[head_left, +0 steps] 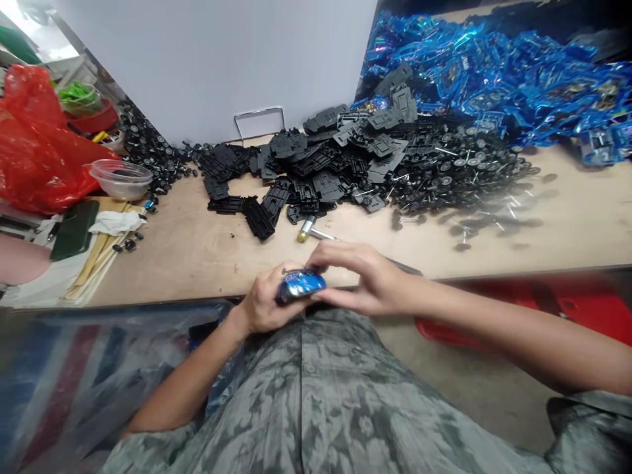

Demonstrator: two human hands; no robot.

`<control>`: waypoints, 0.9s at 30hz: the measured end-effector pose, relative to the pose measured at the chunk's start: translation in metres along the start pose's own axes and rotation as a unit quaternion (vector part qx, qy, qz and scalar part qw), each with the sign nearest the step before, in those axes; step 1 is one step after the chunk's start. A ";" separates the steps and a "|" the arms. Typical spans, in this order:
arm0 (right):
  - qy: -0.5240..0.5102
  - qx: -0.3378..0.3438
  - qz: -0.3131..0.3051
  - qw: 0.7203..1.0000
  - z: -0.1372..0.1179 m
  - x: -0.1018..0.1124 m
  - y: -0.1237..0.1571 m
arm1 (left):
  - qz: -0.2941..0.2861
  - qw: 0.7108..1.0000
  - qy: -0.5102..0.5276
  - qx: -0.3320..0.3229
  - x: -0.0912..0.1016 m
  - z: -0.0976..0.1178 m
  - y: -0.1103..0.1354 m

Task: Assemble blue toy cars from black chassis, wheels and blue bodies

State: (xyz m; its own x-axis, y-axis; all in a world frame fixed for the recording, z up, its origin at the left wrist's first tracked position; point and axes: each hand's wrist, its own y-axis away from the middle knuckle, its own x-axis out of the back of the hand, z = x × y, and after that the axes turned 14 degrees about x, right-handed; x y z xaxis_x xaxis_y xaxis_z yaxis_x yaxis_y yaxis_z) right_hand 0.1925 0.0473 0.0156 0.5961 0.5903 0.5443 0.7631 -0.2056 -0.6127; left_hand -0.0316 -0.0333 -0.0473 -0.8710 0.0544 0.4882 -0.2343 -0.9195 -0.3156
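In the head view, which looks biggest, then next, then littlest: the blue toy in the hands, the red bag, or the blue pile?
1. Blue pile
2. Red bag
3. Blue toy

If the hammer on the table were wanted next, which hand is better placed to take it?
Probably the right hand: it is nearer the hammer, whose handle runs behind it, while the left hand cups the blue toy car.
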 end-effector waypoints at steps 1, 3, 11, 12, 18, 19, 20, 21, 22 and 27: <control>0.000 -0.005 -0.005 1.000 -0.002 0.001 0.000 | -0.006 1.000 -0.002 -0.003 0.001 0.000 0.000; 0.013 0.010 -0.001 1.000 -0.005 0.001 0.001 | -0.008 1.000 0.000 -0.012 0.001 0.001 0.000; 0.066 0.021 -0.001 0.998 -0.007 -0.007 0.007 | -0.018 1.000 -0.016 -0.014 0.004 0.006 -0.002; 0.054 0.018 -0.005 0.998 -0.007 -0.005 0.006 | -0.028 0.999 -0.021 -0.020 0.005 0.006 -0.003; 0.052 0.037 -0.013 0.998 -0.011 -0.001 -0.001 | -0.048 0.996 -0.056 -0.042 0.008 0.010 -0.008; 0.062 0.038 -0.011 0.997 -0.014 -0.003 -0.001 | -0.050 0.996 -0.061 -0.036 0.008 0.011 -0.008; 0.074 0.038 -0.009 0.997 -0.016 -0.005 -0.001 | -0.053 0.996 -0.066 -0.031 0.008 0.012 -0.008; 0.087 0.038 -0.004 0.995 -0.018 -0.008 0.000 | -0.056 0.995 -0.071 -0.029 0.008 0.012 -0.008; 0.102 0.037 0.001 0.994 -0.020 -0.010 0.001 | -0.057 0.995 -0.076 -0.031 0.008 0.012 -0.008; 0.083 0.005 0.011 0.996 -0.020 -0.011 0.002 | -0.064 0.997 -0.045 -0.028 0.009 0.013 -0.007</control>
State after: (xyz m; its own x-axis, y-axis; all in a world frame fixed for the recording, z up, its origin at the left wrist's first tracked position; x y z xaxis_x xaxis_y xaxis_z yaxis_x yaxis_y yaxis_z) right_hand 0.1925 0.0246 0.0201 0.6460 0.4487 0.6176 0.7476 -0.2084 -0.6306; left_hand -0.0325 -0.0319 -0.0297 -0.7910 0.1327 0.5972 -0.3665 -0.8844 -0.2890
